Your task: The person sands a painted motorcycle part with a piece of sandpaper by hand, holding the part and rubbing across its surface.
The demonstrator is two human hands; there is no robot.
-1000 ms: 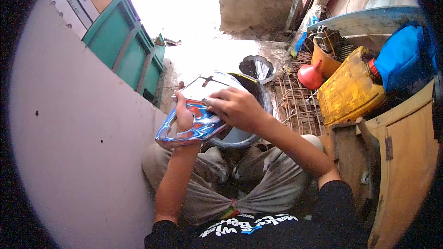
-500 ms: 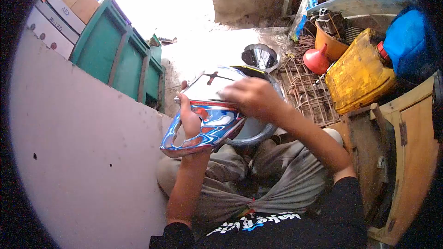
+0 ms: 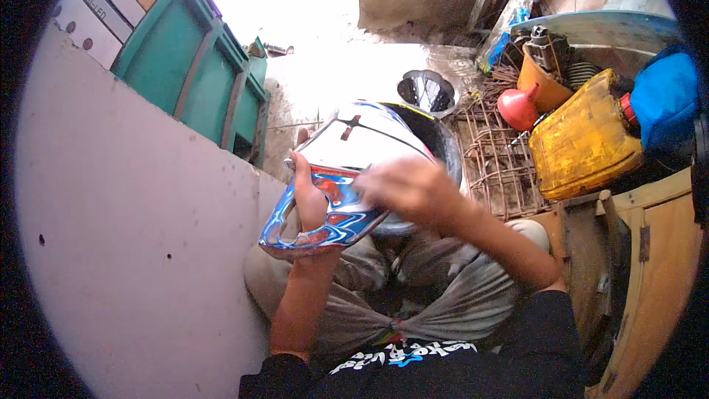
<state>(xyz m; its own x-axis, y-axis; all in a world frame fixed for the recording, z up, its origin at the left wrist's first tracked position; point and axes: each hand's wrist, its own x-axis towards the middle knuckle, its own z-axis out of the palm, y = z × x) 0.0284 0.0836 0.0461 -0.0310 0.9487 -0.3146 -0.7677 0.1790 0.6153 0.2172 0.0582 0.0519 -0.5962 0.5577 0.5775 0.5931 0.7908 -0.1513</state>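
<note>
My left hand (image 3: 312, 203) grips a motorcycle body panel (image 3: 362, 140) from beneath, with its thumb over the near edge. The panel is white on top, with a dark cross-like mark, and has blue, red and white swirls along its near side. On the panel's near right part rests my right hand (image 3: 413, 188), blurred by motion. Its fingers are curled together against the surface, and whatever they hold is hidden. Under the panel, partly covered, is a dark round basin (image 3: 452, 166) in front of my legs.
Beyond the basin lies a dark scalloped bowl (image 3: 427, 92). To the right are a metal grid (image 3: 502, 155), a red funnel (image 3: 518, 107), a yellow jerrycan (image 3: 587, 137) and a wooden cabinet (image 3: 661, 273). A white wall (image 3: 148, 236) and a green frame (image 3: 170, 52) line the left.
My right hand has moved down across the panel toward me, from the white area to the swirled edge. My left hand keeps its grip. The view has shifted slightly.
</note>
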